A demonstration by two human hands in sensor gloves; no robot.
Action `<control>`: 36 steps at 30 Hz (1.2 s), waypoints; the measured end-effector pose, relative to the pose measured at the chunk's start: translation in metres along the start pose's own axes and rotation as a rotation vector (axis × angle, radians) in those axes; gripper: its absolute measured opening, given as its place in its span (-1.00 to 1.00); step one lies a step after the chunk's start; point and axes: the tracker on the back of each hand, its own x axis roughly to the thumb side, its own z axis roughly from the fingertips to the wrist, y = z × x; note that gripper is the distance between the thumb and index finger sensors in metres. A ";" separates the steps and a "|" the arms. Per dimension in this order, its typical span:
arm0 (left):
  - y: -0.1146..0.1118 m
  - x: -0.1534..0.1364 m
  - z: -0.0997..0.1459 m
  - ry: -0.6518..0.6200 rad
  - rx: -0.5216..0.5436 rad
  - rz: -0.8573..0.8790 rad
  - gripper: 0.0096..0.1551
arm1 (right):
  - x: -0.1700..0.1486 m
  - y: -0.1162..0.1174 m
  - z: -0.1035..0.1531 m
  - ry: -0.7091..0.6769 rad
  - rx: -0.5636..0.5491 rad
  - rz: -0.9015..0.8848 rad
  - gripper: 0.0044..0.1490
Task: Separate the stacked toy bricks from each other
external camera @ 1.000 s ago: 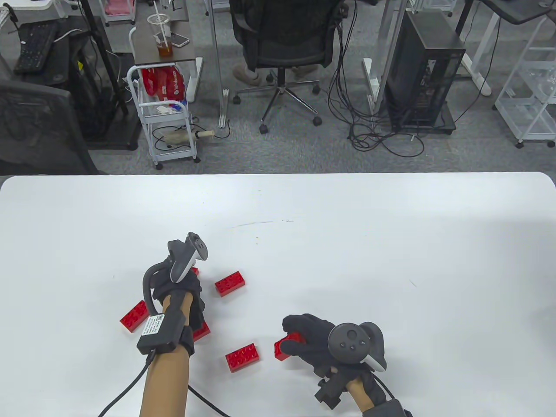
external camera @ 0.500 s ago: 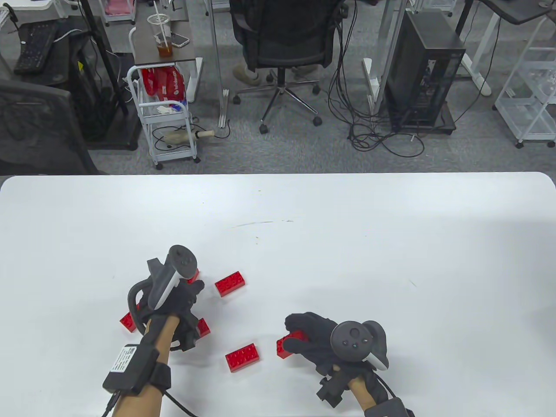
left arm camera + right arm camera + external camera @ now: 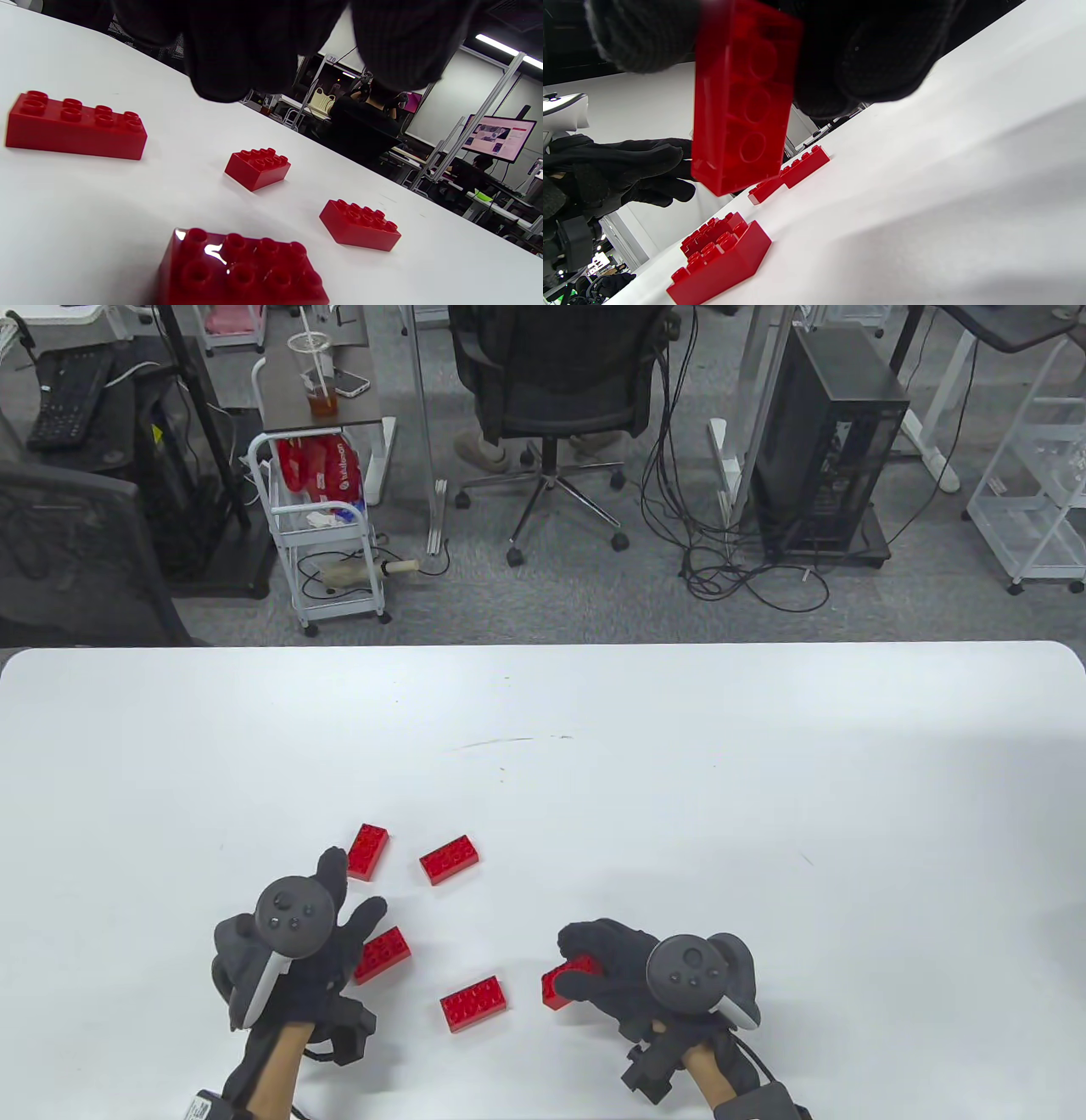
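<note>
Office clutter fills the far side: a black swivel chair [image 3: 556, 381], a PC tower [image 3: 827, 445], a white cart [image 3: 327, 543] with red bags, and an iced drink [image 3: 316, 377] on a small side table. Up close it's just a white table [image 3: 679, 746] with red toy bricks scattered at the near left. Four bricks lie loose, all apart from each other: one far left brick [image 3: 368, 852] just off the left hand's fingertips, a second brick [image 3: 449, 859] to its right, a third brick [image 3: 382, 954] partly tucked under the left fingers, and a fourth brick [image 3: 474, 1004] nearest the table's near edge, between the two hands. The left hand [image 3: 293, 954] is spread flat with fingers splayed, holding nothing, hanging just over the table. The right hand [image 3: 632, 976] is curled around a fifth brick [image 3: 567, 977], gripping it between thumb and fingers; the right wrist view shows this held brick [image 3: 742, 97] lifted off the table, its hollow underside turned toward the camera.
</note>
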 end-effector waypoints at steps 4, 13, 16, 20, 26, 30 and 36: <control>-0.009 -0.008 0.007 -0.039 0.071 0.009 -0.03 | 0.003 0.001 0.001 -0.012 -0.002 0.025 -0.21; -0.010 -0.021 0.003 -0.078 0.056 0.101 -0.04 | 0.003 0.004 -0.001 0.009 -0.008 0.029 -0.20; -0.009 -0.021 0.005 -0.096 0.063 0.113 -0.04 | 0.001 0.001 -0.001 0.029 -0.041 0.016 -0.19; -0.010 -0.019 0.007 -0.125 0.055 0.118 -0.05 | -0.001 -0.001 -0.003 0.068 -0.090 0.041 -0.18; -0.011 -0.018 0.008 -0.148 0.048 0.118 -0.07 | -0.006 0.003 -0.017 0.145 -0.085 0.135 -0.24; -0.013 -0.020 0.006 -0.144 0.033 0.136 -0.07 | -0.010 0.007 -0.035 0.214 -0.069 0.100 -0.26; -0.013 -0.020 0.007 -0.152 0.011 0.144 -0.07 | -0.006 0.017 -0.062 0.252 -0.039 0.175 -0.30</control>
